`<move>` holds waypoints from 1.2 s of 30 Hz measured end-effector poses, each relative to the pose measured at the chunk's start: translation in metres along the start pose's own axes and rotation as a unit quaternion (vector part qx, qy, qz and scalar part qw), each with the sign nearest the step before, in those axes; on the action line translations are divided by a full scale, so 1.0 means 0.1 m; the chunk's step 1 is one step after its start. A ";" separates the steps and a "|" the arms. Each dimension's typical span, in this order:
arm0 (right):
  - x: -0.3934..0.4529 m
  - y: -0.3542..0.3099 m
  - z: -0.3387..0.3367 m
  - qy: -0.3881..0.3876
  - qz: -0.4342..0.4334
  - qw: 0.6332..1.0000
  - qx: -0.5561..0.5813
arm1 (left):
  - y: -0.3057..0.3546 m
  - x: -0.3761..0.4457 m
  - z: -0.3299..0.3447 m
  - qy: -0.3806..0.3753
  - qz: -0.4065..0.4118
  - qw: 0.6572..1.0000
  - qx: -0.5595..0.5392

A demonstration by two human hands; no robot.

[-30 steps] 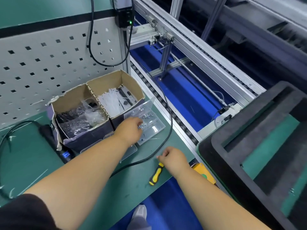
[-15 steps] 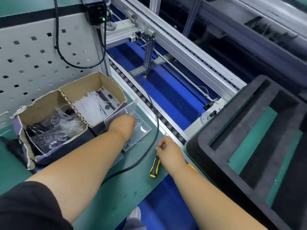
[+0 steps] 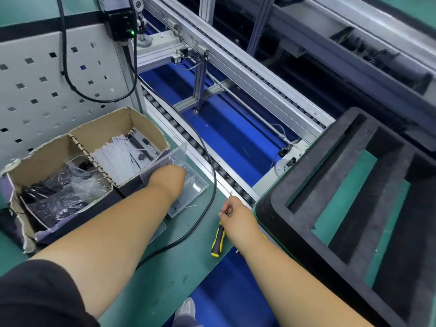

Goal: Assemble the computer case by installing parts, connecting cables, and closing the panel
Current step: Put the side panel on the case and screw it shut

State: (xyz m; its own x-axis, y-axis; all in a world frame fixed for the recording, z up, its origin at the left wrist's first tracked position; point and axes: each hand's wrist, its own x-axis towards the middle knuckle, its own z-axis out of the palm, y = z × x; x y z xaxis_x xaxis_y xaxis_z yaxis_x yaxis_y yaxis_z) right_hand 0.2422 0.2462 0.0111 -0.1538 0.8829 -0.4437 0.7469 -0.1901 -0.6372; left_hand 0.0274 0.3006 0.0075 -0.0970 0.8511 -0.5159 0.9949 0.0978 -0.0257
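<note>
Fingers of the right hand [image 3: 236, 212] pinch the thin metal shaft of a yellow-and-black-handled screwdriver [image 3: 218, 239] on the green desk [image 3: 165, 279]. The left hand [image 3: 169, 179] reaches into a clear plastic screw tray [image 3: 193, 182]; its fingers are hidden. No computer case is visible, so assembly seems barely begun.

Bright, even overhead light – soft shadows, slight motion blur, wide-angle edge bending.
</note>
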 end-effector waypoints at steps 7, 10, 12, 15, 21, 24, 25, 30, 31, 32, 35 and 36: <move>-0.03 0.00 -0.05 0.007 0.001 1.000 0.015 | 0.07 0.00 0.04 0.020 -0.019 0.999 0.038; -0.02 -0.01 -0.06 0.011 0.000 0.999 0.031 | 0.09 0.01 0.02 -0.004 -0.013 0.996 0.086; -0.02 -0.02 -0.06 0.012 -0.003 0.999 0.033 | 0.10 0.03 0.00 -0.017 -0.010 0.995 0.094; -0.01 0.00 -0.07 0.012 -0.007 0.999 0.037 | 0.09 0.06 -0.01 -0.021 -0.007 0.996 0.085; -0.01 0.05 -0.10 0.010 -0.014 0.999 0.036 | 0.13 0.01 -0.04 -0.031 0.002 0.992 0.125; 0.01 0.05 -0.12 0.007 -0.018 0.999 0.031 | 0.13 -0.01 -0.04 -0.027 0.001 0.993 0.115; 0.02 0.05 -0.13 0.007 -0.020 0.999 0.033 | 0.12 -0.01 -0.04 -0.026 -0.001 0.994 0.110; 0.07 0.00 -0.18 0.014 -0.027 0.998 0.057 | 0.10 -0.07 -0.03 -0.019 -0.001 0.995 0.097; 0.08 -0.02 -0.18 0.014 -0.026 0.998 0.063 | 0.09 -0.08 -0.03 -0.020 0.000 0.996 0.091; 0.09 -0.03 -0.18 0.013 -0.024 0.997 0.066 | 0.07 -0.09 -0.03 -0.022 0.002 0.996 0.083; 0.11 -0.06 -0.17 0.008 -0.023 0.997 0.067 | 0.04 -0.10 -0.03 -0.022 0.012 0.997 0.072; 0.11 -0.07 -0.15 0.006 -0.021 0.998 0.065 | 0.03 -0.10 -0.03 -0.017 0.017 0.997 0.069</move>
State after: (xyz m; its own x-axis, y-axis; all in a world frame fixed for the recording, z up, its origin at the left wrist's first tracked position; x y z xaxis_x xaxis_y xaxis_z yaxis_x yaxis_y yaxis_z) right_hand 0.2456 0.2643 0.0199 -0.1746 0.8965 -0.4072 0.6501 -0.2056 -0.7315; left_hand 0.0311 0.2938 0.0147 -0.0653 0.8345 -0.5471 0.9921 -0.0045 -0.1252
